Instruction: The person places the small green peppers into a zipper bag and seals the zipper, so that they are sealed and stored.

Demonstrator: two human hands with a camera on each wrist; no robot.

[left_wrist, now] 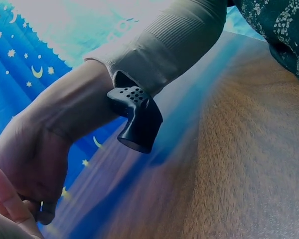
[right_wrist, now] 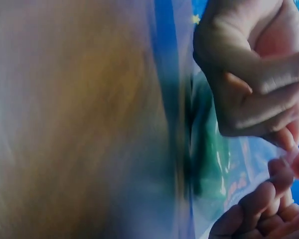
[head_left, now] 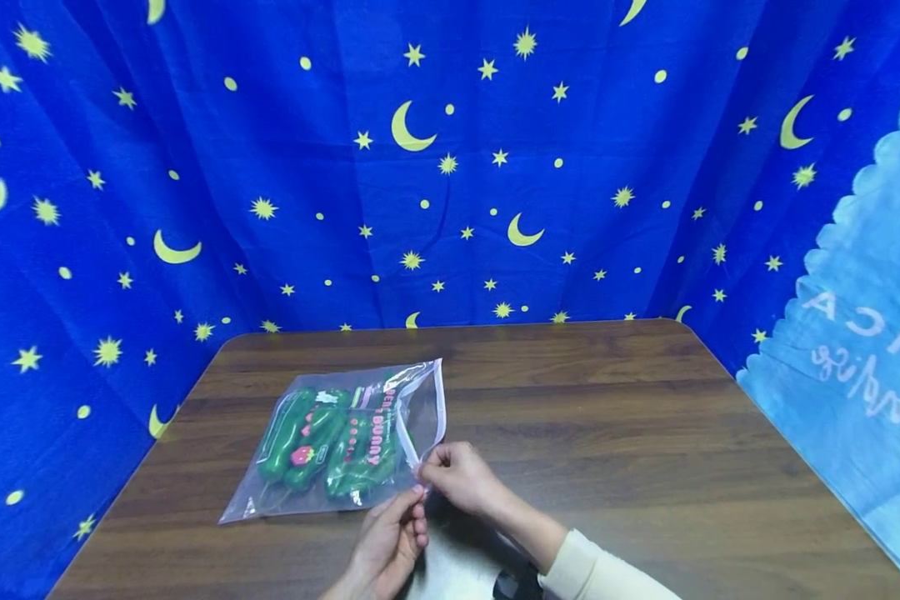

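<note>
A clear zip bag (head_left: 311, 500) with pink lettering and strawberry prints lies on the table, holding green, shiny, puffy items (head_left: 292, 433). White strips line its right end, where the mouth gapes at the far part. At its near right corner, my right hand (head_left: 465, 479) pinches the strip end between thumb and curled fingers. Just below, my left hand (head_left: 390, 537) pinches the same corner between thumb and forefinger, its other fingers curled. In the right wrist view, the fingertips of the right hand (right_wrist: 254, 74) and left hand (right_wrist: 264, 214) meet at the corner.
The brown wooden table (head_left: 607, 433) is bounded by a blue star-and-moon curtain (head_left: 465, 192) behind and a light blue cloth (head_left: 862, 333) at right. A black wrist-worn device (left_wrist: 137, 117) sits at the right arm's cream sleeve (left_wrist: 159, 47).
</note>
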